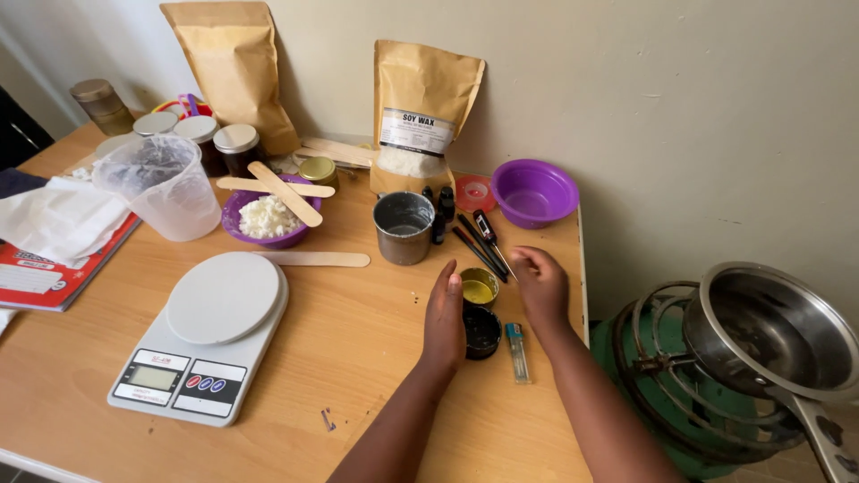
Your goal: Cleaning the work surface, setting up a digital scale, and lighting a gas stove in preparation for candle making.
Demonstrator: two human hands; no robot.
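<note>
My left hand (445, 311) rests edge-on on the wooden table (358, 358), fingers straight, just left of two small round tins. One tin holds yellow wax (479, 288); the nearer one is dark (482, 331). My right hand (540, 282) hovers on their right side with fingers loosely curled and nothing in it. A small lighter (517, 351) lies by my right wrist. Several dark pens and small bottles (479, 237) lie just beyond the tins.
A metal cup (403, 227), a purple bowl of white flakes (265, 220) with wooden sticks, an empty purple bowl (534, 192), a clear measuring jug (164, 186), a white kitchen scale (208, 334), brown pouches and jars stand behind. A metal pot (771, 331) sits on a burner at right.
</note>
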